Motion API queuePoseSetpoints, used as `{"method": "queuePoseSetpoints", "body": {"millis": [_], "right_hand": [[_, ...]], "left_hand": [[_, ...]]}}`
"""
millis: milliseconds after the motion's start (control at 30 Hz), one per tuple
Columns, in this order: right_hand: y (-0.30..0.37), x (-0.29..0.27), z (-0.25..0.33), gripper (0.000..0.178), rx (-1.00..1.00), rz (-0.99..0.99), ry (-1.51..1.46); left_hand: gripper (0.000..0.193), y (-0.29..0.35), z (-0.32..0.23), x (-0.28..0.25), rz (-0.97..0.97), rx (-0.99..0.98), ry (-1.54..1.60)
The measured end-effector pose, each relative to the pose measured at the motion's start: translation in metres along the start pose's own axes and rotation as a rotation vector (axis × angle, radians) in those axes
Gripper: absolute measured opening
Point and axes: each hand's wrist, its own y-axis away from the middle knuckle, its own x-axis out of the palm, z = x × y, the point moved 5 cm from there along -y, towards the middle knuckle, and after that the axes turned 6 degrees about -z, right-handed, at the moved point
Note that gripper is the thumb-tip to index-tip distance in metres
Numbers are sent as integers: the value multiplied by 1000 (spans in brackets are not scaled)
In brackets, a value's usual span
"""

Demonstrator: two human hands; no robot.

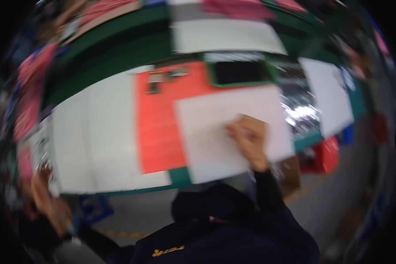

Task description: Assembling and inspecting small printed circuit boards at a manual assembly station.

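Observation:
My right hand [252,138] is closed above a large white sheet [207,132], fingertips pressed together. Whatever it may hold is too small or hidden to make out. At the table's far left end, my left hand [50,200] reaches to a shiny clear plastic item [40,147]. Blur smears its fingers, so I cannot tell whether it grips the plastic. Under the white sheet lies a red-orange sheet [158,136], with small dark and pale pieces [154,81] near its far edge. Beyond the white sheet sits a green-rimmed tray [213,81] with a black inside.
White sheets [92,136] cover the left of the green table. To the right lie shiny clear plastic [300,108] and another white sheet [328,97]. A red bin [328,156] stands below the right edge. Pink material [28,97] is piled beyond the left end.

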Motion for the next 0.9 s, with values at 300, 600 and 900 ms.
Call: {"method": "queuePoseSetpoints", "body": {"millis": [300, 600, 900], "right_hand": [[-12, -35, 28, 28, 188, -214, -92], [-70, -368, -35, 25, 144, -721, 683], [-181, -607, -199, 42, 191, -792, 1618]], "left_hand": [[54, 159, -186, 161, 1597, 344, 1275], [41, 205, -239, 232, 1299, -28, 1306], [34, 235, -280, 330, 967, -432, 1254]]}}
